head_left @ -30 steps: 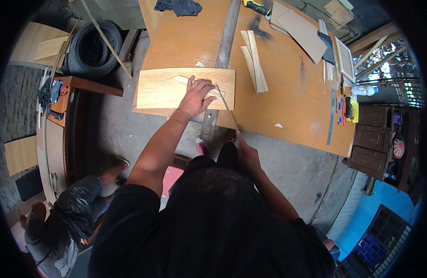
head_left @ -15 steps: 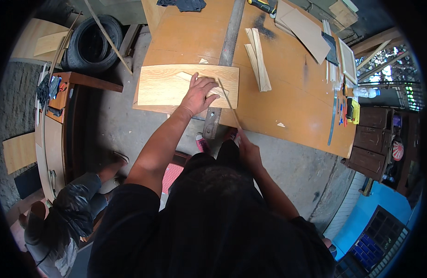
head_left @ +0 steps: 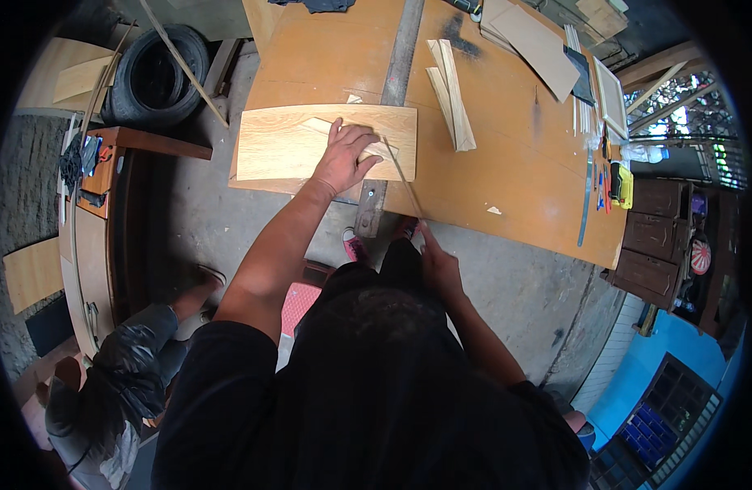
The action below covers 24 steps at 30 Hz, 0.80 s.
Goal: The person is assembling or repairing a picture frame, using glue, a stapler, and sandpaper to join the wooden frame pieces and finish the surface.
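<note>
My left hand (head_left: 342,158) presses a narrow wooden strip (head_left: 317,125) down onto a wide pale wood-grain board (head_left: 270,147), its fingers bent over the strip. The board lies flat at the near left part of the brown table. In my right hand (head_left: 441,268), closed at the near edge, is a long thin saw-like blade (head_left: 404,181), seen nearly edge-on. Its far end meets the strip just right of my left fingers. The handle is hidden in my grip.
Cut wooden strips (head_left: 451,98) lie on the brown table (head_left: 523,163), near a flat metal bar (head_left: 404,53). Thin brown sheets (head_left: 531,49) and hand tools (head_left: 617,188) are to the right. Another person's leg (head_left: 196,302) shows at lower left, below a tyre (head_left: 160,77).
The table and board have shifted slightly up and left in the picture. Against the board, the blade and my right hand sit a little nearer to me. My left hand keeps its hold.
</note>
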### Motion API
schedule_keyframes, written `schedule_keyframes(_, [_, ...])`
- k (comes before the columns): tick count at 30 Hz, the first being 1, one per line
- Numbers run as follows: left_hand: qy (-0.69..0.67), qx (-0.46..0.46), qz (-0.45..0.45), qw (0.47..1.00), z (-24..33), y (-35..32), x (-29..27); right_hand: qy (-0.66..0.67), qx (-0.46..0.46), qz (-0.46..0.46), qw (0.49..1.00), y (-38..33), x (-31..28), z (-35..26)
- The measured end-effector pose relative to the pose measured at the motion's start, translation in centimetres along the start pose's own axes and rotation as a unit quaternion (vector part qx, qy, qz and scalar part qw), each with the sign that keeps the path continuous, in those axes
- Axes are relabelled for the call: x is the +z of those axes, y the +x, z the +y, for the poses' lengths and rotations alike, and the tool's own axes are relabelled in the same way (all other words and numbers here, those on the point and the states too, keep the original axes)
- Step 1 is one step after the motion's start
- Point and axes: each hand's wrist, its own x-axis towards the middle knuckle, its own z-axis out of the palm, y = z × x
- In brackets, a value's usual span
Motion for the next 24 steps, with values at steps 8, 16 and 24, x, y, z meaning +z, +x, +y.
schedule_keyframes(8, [-0.005, 0.012, -0.004, 1.000, 0.0, -0.1, -0.1, -0.009, -0.039, 0.008, 0.999, 4.4, 0.4, -0.7])
schedule_keyframes(16, [-0.019, 0.003, -0.006, 1.000, 0.3, -0.1, -0.2, 0.018, -0.006, -0.006, 1.000, -0.2, -0.9, -0.6])
schedule_keyframes(24, [0.001, 0.003, 0.002, 1.000, 0.0, -0.1, 0.1, 0.001, 0.003, -0.026, 1.000, 1.3, -0.6, -0.3])
